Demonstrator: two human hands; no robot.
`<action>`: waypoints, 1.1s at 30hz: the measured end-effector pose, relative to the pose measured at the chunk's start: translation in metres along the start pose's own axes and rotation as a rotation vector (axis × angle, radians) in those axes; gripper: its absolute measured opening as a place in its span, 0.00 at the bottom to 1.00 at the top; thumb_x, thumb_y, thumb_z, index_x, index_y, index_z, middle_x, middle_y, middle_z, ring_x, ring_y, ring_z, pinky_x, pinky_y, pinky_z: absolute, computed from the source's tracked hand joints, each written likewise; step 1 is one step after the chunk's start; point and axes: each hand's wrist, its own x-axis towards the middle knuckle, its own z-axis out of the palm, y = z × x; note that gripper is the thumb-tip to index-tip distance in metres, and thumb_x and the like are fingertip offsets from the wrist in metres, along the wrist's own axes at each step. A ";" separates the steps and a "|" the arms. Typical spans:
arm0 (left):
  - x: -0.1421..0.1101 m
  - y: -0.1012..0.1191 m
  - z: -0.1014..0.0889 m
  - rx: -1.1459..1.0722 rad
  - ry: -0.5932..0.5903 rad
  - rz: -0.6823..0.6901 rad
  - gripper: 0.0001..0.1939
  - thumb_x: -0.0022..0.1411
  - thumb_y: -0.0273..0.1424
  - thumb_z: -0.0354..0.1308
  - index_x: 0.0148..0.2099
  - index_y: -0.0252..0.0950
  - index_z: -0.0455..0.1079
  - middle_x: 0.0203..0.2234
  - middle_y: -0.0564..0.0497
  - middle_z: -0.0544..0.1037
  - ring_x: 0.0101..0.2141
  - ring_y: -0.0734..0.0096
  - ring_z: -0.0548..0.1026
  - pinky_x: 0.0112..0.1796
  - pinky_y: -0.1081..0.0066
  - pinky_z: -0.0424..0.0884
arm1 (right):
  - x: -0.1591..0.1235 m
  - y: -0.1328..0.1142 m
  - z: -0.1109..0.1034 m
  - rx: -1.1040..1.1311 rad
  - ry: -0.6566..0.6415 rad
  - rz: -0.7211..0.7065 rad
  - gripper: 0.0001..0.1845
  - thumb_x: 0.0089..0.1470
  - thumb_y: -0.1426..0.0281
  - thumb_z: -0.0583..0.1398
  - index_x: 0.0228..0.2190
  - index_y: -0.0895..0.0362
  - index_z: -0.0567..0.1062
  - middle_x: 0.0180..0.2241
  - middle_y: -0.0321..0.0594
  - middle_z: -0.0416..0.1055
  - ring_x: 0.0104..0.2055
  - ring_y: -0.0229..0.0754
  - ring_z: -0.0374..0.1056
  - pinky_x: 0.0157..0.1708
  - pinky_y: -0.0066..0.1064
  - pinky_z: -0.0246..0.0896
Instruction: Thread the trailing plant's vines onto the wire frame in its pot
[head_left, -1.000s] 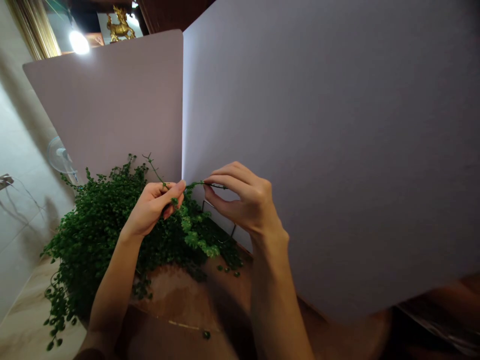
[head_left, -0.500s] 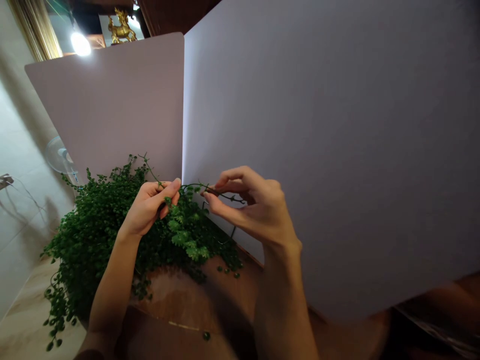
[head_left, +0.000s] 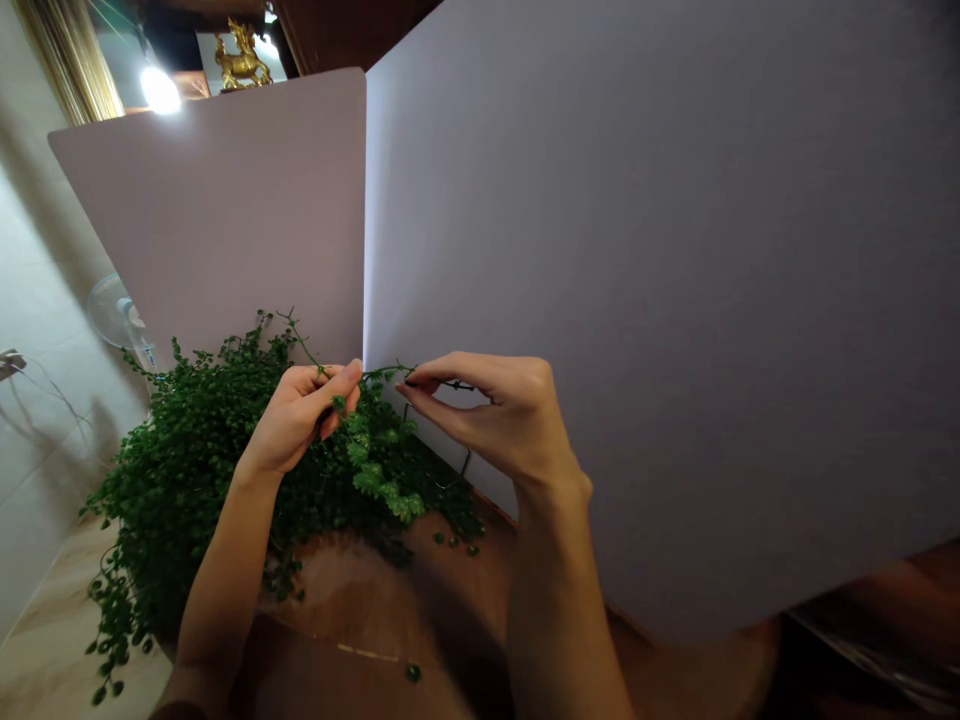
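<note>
A thin green plant stem [head_left: 384, 371] stretches between my two hands above a bushy trailing plant. My left hand [head_left: 304, 410] pinches it between thumb and fingers, and a sprig of the same stem sticks up behind that hand. Thumb and forefinger of my right hand [head_left: 491, 405] are closed on the stem's other stretch, whose dark end pokes out past the fingers. Just below the hands hangs a paler, leafy green strand [head_left: 382, 475]. The trailing plant [head_left: 202, 450], with small round leaves, spreads under and to the left of my left hand.
Two pale upright panels, a left one [head_left: 225, 220] and a large right one [head_left: 675, 300], meet in a corner behind the plant. A wooden tabletop [head_left: 352, 580] carries a loose round leaf [head_left: 412, 673]. A fan [head_left: 116, 310] stands at the left.
My right hand's fingers have come closer together and flattened over the stem, slightly lower and to the left. The left hand stays in place, and the pale strand has shifted slightly right.
</note>
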 end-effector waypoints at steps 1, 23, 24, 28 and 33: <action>0.000 0.000 0.000 -0.008 -0.006 0.002 0.27 0.64 0.45 0.59 0.19 0.34 0.62 0.14 0.58 0.57 0.16 0.83 0.55 0.20 0.73 0.48 | 0.000 0.001 0.001 -0.010 0.026 -0.009 0.05 0.54 0.74 0.64 0.29 0.52 0.77 0.27 0.35 0.78 0.28 0.39 0.74 0.30 0.32 0.70; 0.000 -0.006 0.000 -0.062 0.019 0.023 0.26 0.64 0.43 0.60 0.19 0.33 0.62 0.14 0.58 0.58 0.16 0.83 0.56 0.21 0.73 0.51 | -0.002 0.010 0.003 0.323 0.152 0.320 0.04 0.56 0.68 0.64 0.35 0.54 0.78 0.28 0.36 0.75 0.29 0.38 0.71 0.32 0.33 0.69; 0.001 -0.006 0.000 -0.081 0.039 0.029 0.26 0.63 0.44 0.61 0.19 0.33 0.62 0.13 0.58 0.57 0.16 0.83 0.56 0.21 0.73 0.51 | -0.003 0.015 0.003 0.357 0.144 0.385 0.06 0.56 0.67 0.64 0.36 0.54 0.79 0.26 0.35 0.75 0.26 0.37 0.70 0.30 0.32 0.68; 0.003 -0.005 0.003 -0.172 0.101 0.023 0.28 0.61 0.46 0.62 0.18 0.34 0.58 0.12 0.58 0.56 0.17 0.82 0.57 0.21 0.75 0.53 | -0.008 0.036 0.005 0.307 -0.009 0.510 0.09 0.52 0.64 0.67 0.33 0.56 0.80 0.25 0.37 0.77 0.25 0.37 0.70 0.26 0.31 0.67; 0.006 -0.005 0.004 -0.244 0.130 -0.007 0.28 0.60 0.45 0.64 0.19 0.34 0.57 0.12 0.59 0.55 0.17 0.82 0.57 0.20 0.76 0.54 | -0.006 0.031 0.008 0.241 -0.179 0.352 0.12 0.53 0.63 0.66 0.23 0.56 0.79 0.23 0.36 0.75 0.26 0.37 0.69 0.28 0.31 0.63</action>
